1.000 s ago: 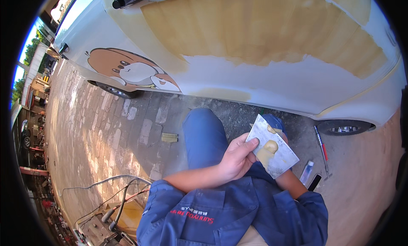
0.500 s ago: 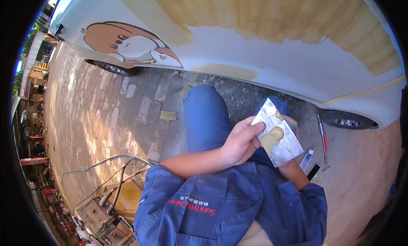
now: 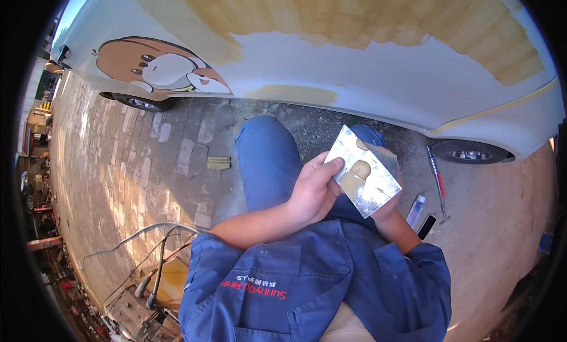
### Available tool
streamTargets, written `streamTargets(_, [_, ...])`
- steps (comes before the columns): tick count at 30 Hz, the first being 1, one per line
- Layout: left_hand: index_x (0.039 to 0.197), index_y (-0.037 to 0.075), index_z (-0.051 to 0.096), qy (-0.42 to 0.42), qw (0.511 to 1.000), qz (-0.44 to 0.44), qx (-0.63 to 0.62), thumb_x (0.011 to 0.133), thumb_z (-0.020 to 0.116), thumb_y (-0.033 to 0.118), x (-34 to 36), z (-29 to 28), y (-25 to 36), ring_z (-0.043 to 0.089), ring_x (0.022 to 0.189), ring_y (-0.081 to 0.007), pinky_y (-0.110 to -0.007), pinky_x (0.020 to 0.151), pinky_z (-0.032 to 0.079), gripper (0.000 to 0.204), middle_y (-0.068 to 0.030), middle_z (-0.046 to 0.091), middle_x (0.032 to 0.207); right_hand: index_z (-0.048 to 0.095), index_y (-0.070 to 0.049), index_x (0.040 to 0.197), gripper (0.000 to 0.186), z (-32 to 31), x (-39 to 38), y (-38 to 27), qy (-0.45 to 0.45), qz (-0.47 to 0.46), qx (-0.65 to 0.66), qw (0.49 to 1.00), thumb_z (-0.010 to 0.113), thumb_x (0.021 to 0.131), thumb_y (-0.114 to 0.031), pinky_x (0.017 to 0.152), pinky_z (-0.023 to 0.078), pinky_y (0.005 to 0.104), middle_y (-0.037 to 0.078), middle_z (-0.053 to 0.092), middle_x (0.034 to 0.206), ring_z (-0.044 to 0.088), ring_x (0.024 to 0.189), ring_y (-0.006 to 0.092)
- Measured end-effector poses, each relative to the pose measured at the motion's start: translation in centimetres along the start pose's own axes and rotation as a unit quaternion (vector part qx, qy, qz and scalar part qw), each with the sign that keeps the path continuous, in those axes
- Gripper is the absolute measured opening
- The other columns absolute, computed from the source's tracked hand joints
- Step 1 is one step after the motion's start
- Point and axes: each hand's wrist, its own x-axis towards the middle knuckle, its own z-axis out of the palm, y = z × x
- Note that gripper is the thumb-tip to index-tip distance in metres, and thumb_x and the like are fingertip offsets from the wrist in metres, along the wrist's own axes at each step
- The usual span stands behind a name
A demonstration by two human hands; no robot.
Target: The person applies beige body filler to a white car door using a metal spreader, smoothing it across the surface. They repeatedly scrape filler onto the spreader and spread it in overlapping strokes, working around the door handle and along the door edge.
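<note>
My left hand grips a square silver metal plate by its left side, thumb on top. Tan putty lies in blobs on the plate. My right hand is behind the plate, its fingers mostly hidden. A second, darker blade edge with tan on it shows behind the plate's upper right, near that hand. Both hands are over my blue-clad legs, in front of the white vehicle side, which carries broad tan patches and a cartoon animal decal.
Wheels sit at the vehicle's lower edge. A red-handled metal tool, tube and black phone-like object lie on the floor at right. A small tan block lies left of my knee; machinery with cables stands lower left.
The view has shifted, so the vehicle sits higher in the picture. My hands and the plate appear higher and slightly left of half a second ago, with the same grip.
</note>
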Motion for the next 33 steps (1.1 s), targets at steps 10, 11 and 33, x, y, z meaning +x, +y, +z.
streamTargets(10, [0.133, -0.006, 0.055, -0.048, 0.997, 0.037, 0.048, 0.107, 0.054, 0.016, -1.0, 1.0, 0.6, 0.069, 0.109, -0.021, -0.036, 0.092, 0.058, 0.034, -0.0145, 0.07, 0.118, 0.053, 0.003, 0.14, 0.044, -1.2, 1.5, -0.9, 0.026, 0.202, 0.141, 0.969, 0.063, 0.097, -0.006, 0.105, 0.051, 0.0456, 0.019, 0.064, 0.133, 0.067, 0.118, 0.0275])
streamTargets(11, [0.133, -0.005, 0.055, -0.008, 0.998, 0.023, 0.052, 0.107, 0.054, 0.016, -1.0, 0.6, 0.6, 0.071, 0.106, -0.022, -0.036, 0.085, 0.06, 0.034, -0.0148, 0.07, 0.118, 0.053, 0.003, 0.135, 0.041, -1.4, 2.4, -1.3, 0.024, 0.158, 0.213, 0.964, 0.06, 0.096, -0.004, 0.103, 0.053, 0.0457, 0.018, 0.065, 0.128, 0.067, 0.114, 0.0284])
streamTargets(33, [0.128, -0.011, 0.057, -0.111, 0.972, -0.202, 0.047, 0.105, 0.054, 0.013, -0.1, 1.6, 0.6, 0.072, 0.087, -0.0228, -0.036, 0.067, 0.061, 0.033, -0.0168, 0.071, 0.109, 0.045, -0.01, 0.097, 0.015, -3.7, 4.6, 0.7, -0.066, 0.017, 0.134, 0.989, 0.056, 0.092, -0.002, 0.07, 0.041, 0.0263, 0.004, 0.051, 0.078, 0.049, 0.075, 0.0145])
